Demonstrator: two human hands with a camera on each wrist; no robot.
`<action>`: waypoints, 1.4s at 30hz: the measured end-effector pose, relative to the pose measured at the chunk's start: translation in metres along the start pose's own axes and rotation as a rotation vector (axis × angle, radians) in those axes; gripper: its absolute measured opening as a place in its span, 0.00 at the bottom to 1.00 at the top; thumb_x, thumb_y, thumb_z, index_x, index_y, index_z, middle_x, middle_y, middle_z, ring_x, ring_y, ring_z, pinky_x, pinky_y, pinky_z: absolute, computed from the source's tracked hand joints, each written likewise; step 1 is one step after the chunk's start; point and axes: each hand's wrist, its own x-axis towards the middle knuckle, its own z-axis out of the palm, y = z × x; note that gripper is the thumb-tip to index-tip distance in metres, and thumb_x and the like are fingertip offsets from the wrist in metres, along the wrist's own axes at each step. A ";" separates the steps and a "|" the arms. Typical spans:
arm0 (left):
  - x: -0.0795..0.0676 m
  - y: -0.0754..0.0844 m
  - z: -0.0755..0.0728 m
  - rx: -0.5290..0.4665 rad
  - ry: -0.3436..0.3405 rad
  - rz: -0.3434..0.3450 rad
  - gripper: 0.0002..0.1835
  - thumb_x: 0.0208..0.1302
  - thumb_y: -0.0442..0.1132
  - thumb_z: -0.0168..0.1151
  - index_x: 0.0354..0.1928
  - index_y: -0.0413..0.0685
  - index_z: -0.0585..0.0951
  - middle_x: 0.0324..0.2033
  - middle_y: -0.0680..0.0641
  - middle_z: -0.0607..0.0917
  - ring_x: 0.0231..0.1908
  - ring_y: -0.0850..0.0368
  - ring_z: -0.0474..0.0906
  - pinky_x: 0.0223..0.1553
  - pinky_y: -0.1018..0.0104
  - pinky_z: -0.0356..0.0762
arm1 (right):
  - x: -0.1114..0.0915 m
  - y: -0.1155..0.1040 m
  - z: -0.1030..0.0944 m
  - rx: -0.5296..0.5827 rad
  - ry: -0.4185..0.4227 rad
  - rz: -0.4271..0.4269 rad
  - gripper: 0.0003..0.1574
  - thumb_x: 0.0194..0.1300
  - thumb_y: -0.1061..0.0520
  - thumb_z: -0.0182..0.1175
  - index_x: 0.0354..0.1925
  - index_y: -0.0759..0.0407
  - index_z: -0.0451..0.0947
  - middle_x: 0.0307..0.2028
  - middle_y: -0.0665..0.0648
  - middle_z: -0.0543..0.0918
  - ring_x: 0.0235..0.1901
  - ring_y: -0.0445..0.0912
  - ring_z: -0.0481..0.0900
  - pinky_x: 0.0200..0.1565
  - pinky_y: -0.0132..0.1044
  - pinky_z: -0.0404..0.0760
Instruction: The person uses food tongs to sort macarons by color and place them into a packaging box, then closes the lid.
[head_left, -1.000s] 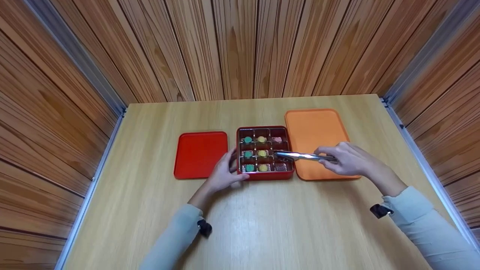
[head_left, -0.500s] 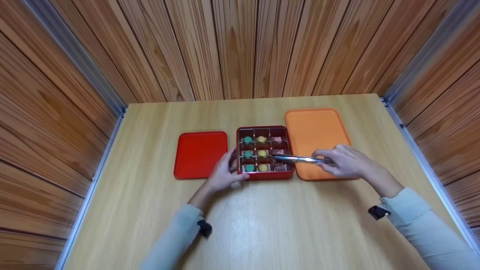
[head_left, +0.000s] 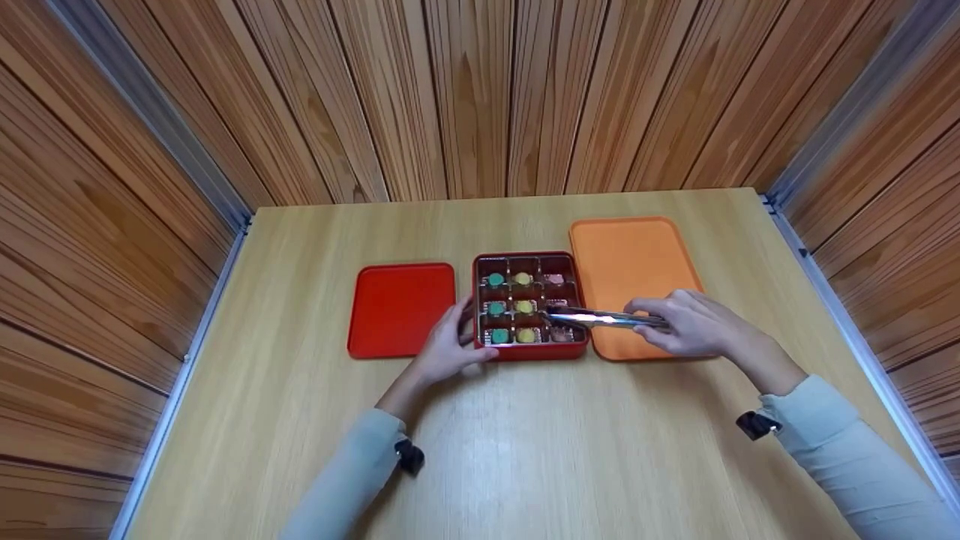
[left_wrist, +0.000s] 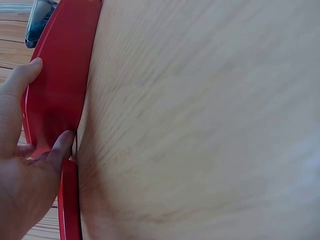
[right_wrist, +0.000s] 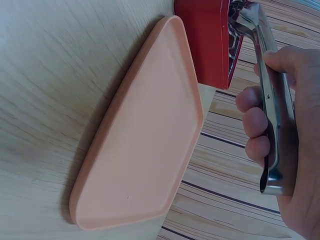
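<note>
A red square box [head_left: 531,352] stands mid-table, its dark divided insert holding small sweets in rows: green [head_left: 496,308], yellow [head_left: 524,307] and pink [head_left: 554,280]. My left hand [head_left: 448,346] holds the box at its near left corner, thumb on the near wall and fingers on the left side. Metal tongs [head_left: 604,319] are gripped by my right hand [head_left: 686,324]; its fingers and thumb wrap round the arms in the right wrist view. The tips of the tongs reach into the right column of the box and partly hide the sweets there. Whether they pinch one is unclear.
A red lid-like tray [head_left: 401,311] lies left of the box, close to my left hand. An orange tray [head_left: 634,259] lies to the right, beneath my right hand and alongside the box. Wood-panelled walls [head_left: 480,97] border the table at the back and sides.
My right hand has shifted slightly left, bringing the tips of the tongs a little nearer the front of the box. A pink sweet now shows in the middle right compartment. My left hand stays put.
</note>
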 end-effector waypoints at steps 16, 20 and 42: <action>0.000 0.002 0.000 0.000 0.005 -0.005 0.63 0.64 0.38 0.86 0.92 0.46 0.53 0.87 0.35 0.64 0.87 0.36 0.64 0.82 0.44 0.75 | 0.003 0.008 -0.002 0.039 0.074 -0.030 0.17 0.78 0.55 0.69 0.61 0.58 0.86 0.19 0.41 0.69 0.14 0.30 0.59 0.19 0.22 0.60; 0.000 0.001 0.000 0.003 0.004 -0.013 0.63 0.64 0.38 0.86 0.92 0.47 0.53 0.87 0.36 0.64 0.87 0.37 0.64 0.83 0.45 0.75 | 0.005 0.009 -0.002 0.039 0.115 -0.014 0.20 0.79 0.53 0.69 0.64 0.59 0.85 0.19 0.42 0.67 0.14 0.30 0.58 0.19 0.24 0.59; -0.001 0.001 0.001 0.023 0.004 -0.015 0.64 0.63 0.39 0.87 0.92 0.46 0.53 0.87 0.35 0.65 0.86 0.36 0.66 0.82 0.45 0.76 | -0.015 0.053 0.002 0.060 0.197 0.115 0.23 0.79 0.53 0.69 0.66 0.60 0.84 0.19 0.45 0.70 0.13 0.32 0.59 0.18 0.28 0.61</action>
